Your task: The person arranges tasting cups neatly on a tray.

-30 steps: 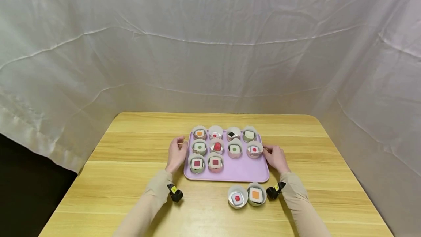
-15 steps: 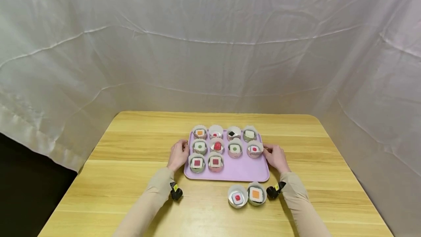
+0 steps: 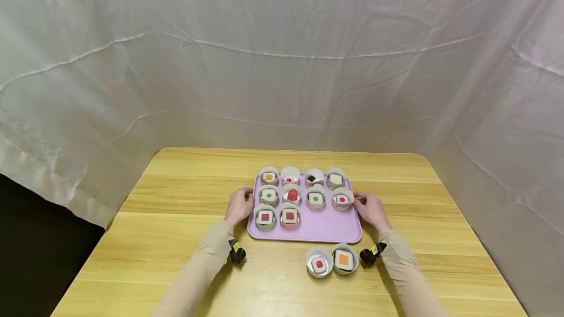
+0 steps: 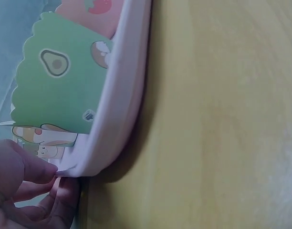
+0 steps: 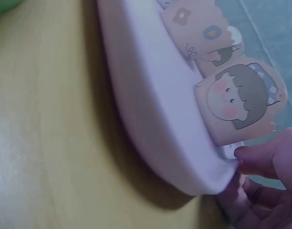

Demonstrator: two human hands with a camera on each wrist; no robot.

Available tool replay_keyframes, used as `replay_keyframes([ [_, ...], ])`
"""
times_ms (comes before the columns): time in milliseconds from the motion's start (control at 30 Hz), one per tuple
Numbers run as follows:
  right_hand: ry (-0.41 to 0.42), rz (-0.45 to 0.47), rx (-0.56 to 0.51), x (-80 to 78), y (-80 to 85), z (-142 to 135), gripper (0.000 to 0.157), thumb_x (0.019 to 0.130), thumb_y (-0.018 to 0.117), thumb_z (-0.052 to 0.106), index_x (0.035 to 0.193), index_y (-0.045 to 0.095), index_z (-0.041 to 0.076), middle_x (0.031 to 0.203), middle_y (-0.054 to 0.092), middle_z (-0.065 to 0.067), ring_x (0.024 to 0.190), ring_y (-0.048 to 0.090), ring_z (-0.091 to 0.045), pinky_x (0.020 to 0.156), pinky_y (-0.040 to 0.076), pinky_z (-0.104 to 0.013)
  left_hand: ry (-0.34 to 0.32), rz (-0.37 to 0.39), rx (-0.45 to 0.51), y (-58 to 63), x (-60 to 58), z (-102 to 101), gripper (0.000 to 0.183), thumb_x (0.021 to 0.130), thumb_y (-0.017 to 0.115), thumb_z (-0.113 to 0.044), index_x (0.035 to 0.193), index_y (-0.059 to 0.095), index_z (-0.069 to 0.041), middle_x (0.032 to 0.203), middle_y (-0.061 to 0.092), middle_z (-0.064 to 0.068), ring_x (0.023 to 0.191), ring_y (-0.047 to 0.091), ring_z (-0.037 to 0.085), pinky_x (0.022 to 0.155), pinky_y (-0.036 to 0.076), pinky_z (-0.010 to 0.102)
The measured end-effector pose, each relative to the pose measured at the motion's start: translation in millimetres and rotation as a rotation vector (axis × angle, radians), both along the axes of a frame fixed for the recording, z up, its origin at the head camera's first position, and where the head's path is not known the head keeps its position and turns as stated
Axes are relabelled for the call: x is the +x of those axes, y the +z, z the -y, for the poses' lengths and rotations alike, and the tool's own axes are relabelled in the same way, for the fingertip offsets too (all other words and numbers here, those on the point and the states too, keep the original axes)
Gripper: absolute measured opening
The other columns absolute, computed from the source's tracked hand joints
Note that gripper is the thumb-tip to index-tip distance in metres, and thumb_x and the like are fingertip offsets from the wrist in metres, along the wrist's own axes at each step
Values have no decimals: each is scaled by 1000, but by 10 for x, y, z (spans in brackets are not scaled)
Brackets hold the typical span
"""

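On the table a pale purple tray (image 3: 328,226) holds rows of printed paper cups, each with a small sushi-like piece in it. My left hand (image 3: 239,206) pinches the tray's left side. In the left wrist view its thumb (image 4: 38,167) presses on the rim, with the fingers beneath, near a green cup (image 4: 60,81) with an avocado print. On the opposite side my right hand (image 3: 371,211) pinches the rim; its thumb (image 5: 258,160) lies on top and the fingers go under, beside a pink cup (image 5: 239,102) with a printed face.
In front of the tray, two more cups stand side by side on the wooden table (image 3: 167,238): one with a red-centred piece (image 3: 319,264), one with an orange-centred piece (image 3: 344,260). A pale curtain (image 3: 282,87) hangs behind and beside the table.
My left hand has moved slightly right and taken hold of the tray's left rim. My right hand keeps its grip, and the cups stay in their places on the tray.
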State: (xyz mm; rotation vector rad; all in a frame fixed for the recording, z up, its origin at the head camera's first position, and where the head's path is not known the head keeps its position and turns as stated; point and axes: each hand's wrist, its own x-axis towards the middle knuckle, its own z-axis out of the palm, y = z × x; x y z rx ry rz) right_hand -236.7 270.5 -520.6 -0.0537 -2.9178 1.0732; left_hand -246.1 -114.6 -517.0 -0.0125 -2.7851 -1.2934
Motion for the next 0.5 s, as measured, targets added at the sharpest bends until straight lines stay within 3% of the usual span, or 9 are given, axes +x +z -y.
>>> replay_keyframes([
  [200,-1,-29,-36,26,83,-13,37,100,55,16,129,62,-5,106,71,-28,91,69,-35,70,54,-29,-13,23,1,14,-2,-3,31,95,55,-3,122,65,8,119,68,28,109,65,39,99,52,51],
  [500,16,-147,-60,110,391,110,37,101,55,15,131,61,-5,109,69,-26,96,69,-36,75,57,-31,-18,33,-7,0,-24,-4,31,95,54,-3,122,66,8,115,70,26,105,65,37,97,52,50],
])
